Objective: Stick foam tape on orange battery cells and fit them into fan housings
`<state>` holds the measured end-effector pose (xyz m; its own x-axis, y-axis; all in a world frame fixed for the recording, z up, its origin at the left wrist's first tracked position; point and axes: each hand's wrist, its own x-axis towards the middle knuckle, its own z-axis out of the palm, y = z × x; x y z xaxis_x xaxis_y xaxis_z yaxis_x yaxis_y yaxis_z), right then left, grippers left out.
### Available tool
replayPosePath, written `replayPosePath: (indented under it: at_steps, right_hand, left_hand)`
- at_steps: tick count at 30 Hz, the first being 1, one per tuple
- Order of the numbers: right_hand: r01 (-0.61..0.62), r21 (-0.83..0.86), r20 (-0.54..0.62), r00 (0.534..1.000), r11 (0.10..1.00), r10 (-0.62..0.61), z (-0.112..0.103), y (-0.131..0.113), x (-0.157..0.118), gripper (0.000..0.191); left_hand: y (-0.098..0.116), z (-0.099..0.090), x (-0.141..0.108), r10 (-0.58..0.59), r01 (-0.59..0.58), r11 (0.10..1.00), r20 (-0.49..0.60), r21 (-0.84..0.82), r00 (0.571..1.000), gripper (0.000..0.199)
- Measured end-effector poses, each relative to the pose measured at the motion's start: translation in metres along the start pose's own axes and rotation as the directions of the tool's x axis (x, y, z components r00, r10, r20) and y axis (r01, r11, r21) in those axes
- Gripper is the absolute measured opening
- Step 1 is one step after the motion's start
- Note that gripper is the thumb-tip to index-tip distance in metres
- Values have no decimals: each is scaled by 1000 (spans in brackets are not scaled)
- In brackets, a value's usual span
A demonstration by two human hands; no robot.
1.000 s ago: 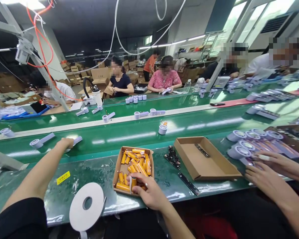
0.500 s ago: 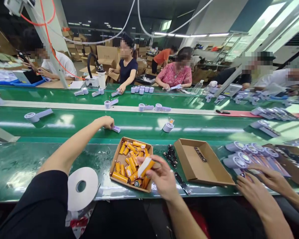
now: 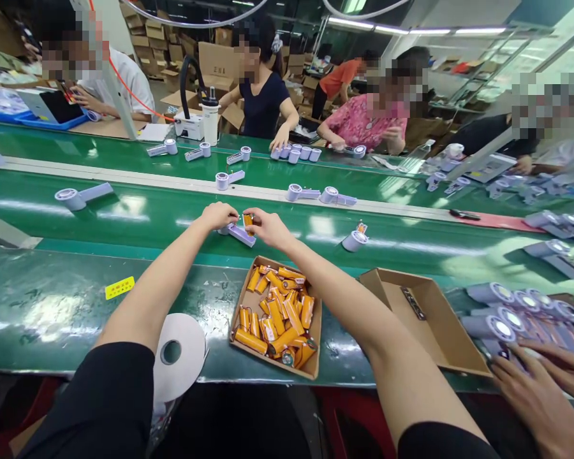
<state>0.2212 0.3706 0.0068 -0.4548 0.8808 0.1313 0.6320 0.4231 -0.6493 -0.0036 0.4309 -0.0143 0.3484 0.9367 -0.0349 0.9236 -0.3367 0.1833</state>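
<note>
Over the green belt (image 3: 172, 233), my right hand (image 3: 268, 228) pinches an orange battery (image 3: 249, 222) with a pale face. Just left of it, my left hand (image 3: 219, 217) is closed at the round end of a lavender device (image 3: 242, 236); what its fingertips grip is too small to name. The device's long handle lies on the belt below both hands. Nearer to me, a cardboard tray (image 3: 234, 319) holds several orange batteries (image 3: 277, 312), some tangled with thin wires.
A white tape roll (image 3: 184, 347) and a yellow label (image 3: 119, 288) lie left. At right are a cardboard tray (image 3: 440, 344), lavender devices (image 3: 490, 292) and another person's hands (image 3: 536, 382). More devices rest on the belt; several people sit across.
My right hand has carried the orange battery from above the tray forward to the device beside my left hand. The view has shifted, and a yellow label now shows.
</note>
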Motion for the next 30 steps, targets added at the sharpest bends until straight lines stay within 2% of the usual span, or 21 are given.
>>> replayPosePath:
  at_steps: [3,7,14,19,23,25,27,29,30]
  right_hand:
    - [5,-113,23,1000,994,-2,4,9,3,50]
    - [-2,-173,45,999,985,10,7,19,4,53]
    - [24,-306,163,986,952,28,9,33,1,48]
    - [81,-351,261,965,933,14,14,35,3,37]
    - [81,-406,318,946,910,57,18,28,16,26]
    - [76,-418,341,937,905,79,12,20,20,24]
    - [70,-421,346,934,904,89,-2,10,14,33]
    - [61,-396,285,957,916,59,-22,0,-10,45]
    - [63,-360,225,974,931,21,-33,-4,-30,46]
  left_hand:
    - [6,3,2,-15,15,1000,-9,-24,1000,31]
    - [14,5,4,-24,23,999,-23,-44,999,30]
    - [25,11,11,-12,10,998,-31,-69,999,31]
    - [32,16,14,-28,24,996,-40,-85,999,31]
    - [38,19,18,-31,26,995,-48,-93,998,30]
    - [46,15,18,-26,22,996,-50,-89,998,27]
    - [56,4,11,-5,0,997,-68,-83,998,28]
    - [66,-10,-15,35,-44,996,-122,-73,992,35]
    - [70,-17,-38,68,-81,994,-161,-71,985,39]
